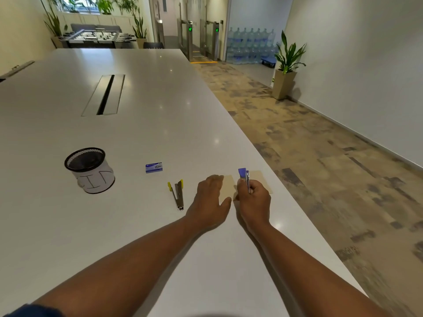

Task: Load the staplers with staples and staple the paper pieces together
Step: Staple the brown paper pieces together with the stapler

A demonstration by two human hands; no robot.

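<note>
Stapling stage appears to be in hand, though not confirmed complete. The right hand (253, 197) grips the blue stapler (244, 177), fingers curled round its body, nose pointing away from the person and standing above the knuckles; whether its jaws are on the paper cannot be told. The left hand (211, 197) lies flat with straight fingers, pressing on the left paper (229, 187), thumb spread toward the right hand. A second paper (261, 179) shows just beyond and to the right of the right hand, partly hidden by it; the two pieces seem to meet or overlap beneath the stapler, but the join is covered. No staple is visible in either piece. The yellow stapler (177, 194) lies on the table (137, 110) just left of the left hand, swung open with its channel exposed; judged as loaded or awaiting loading, contents too small to tell. The staple box (154, 167) sits beyond that stapler, further left of both hands, apparently closed. A mesh cup (88, 170) stands well to the left. Assessment: blue stapler likely loaded and at work; yellow stapler not yet closed; joining of papers outstanding or under way.
</note>
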